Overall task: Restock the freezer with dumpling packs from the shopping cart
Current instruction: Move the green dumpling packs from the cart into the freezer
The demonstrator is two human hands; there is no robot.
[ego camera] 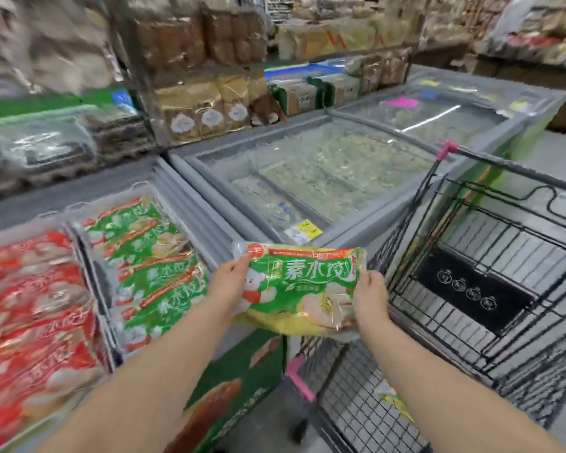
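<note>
I hold a green and yellow dumpling pack in the air between the freezer and the cart. My left hand grips its left edge and my right hand grips its right edge. To the left, the open freezer holds a row of matching green packs and a row of red packs. At the right stands the black wire shopping cart; another pack shows low inside it, mostly hidden by my right forearm.
A second freezer with a closed glass lid sits behind the pack, and a third lies farther right. Shelves of bagged goods rise behind the freezers. The cart's pink corner guard touches the second freezer.
</note>
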